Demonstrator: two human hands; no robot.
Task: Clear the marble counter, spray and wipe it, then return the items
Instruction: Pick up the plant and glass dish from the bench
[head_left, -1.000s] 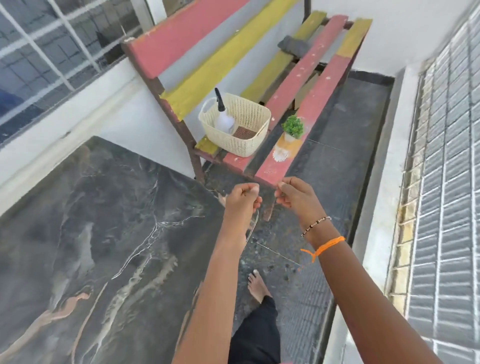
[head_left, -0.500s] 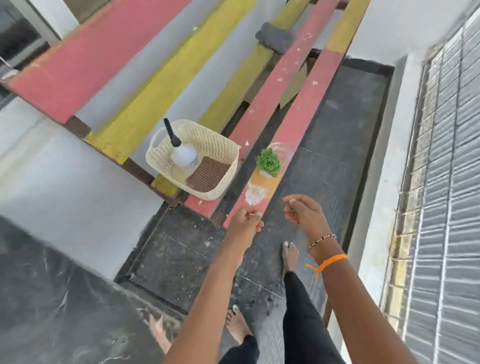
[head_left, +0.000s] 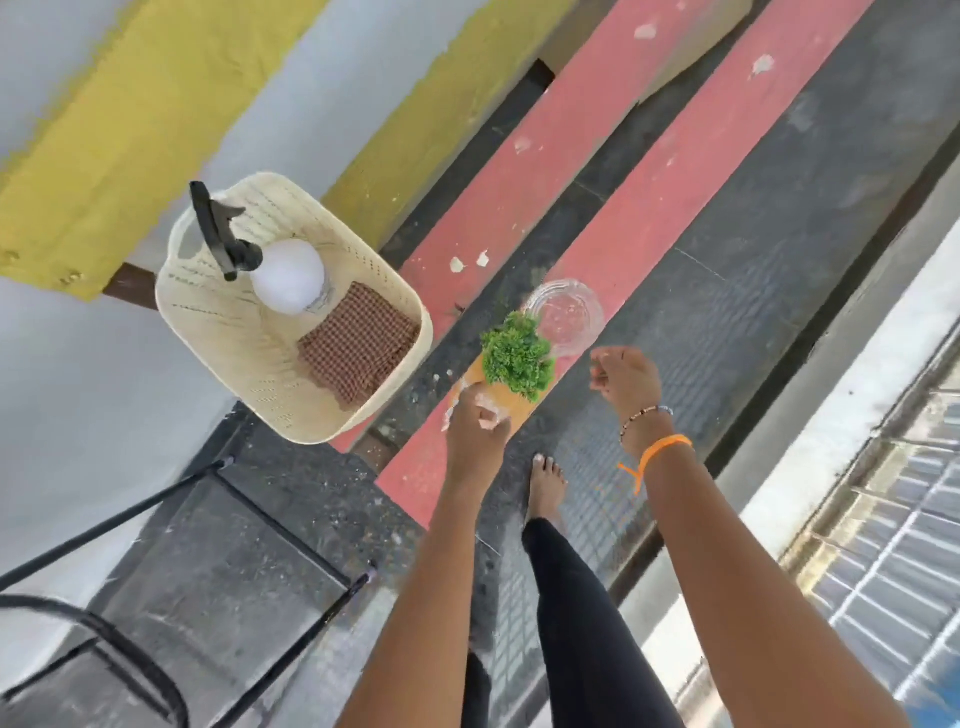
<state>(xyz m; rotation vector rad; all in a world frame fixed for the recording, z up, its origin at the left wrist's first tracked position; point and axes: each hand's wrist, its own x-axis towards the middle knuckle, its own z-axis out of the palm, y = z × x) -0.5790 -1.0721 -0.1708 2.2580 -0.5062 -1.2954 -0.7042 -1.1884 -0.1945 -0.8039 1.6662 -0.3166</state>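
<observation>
Red bench slat (head_left: 670, 192), spray bottle (head_left: 280, 273) nozzle up-left

The left hand (head_left: 475, 423) covers the near end of the orange coaster (head_left: 501, 397), and whether its blurred fingers grip anything I cannot tell. The plant (head_left: 517, 356) hides its own pot. The bench (head_left: 649, 171) runs off the top edge.

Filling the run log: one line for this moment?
left hand: grips object near plant | right hand: hovers, holds nothing | basket: on bench
</observation>
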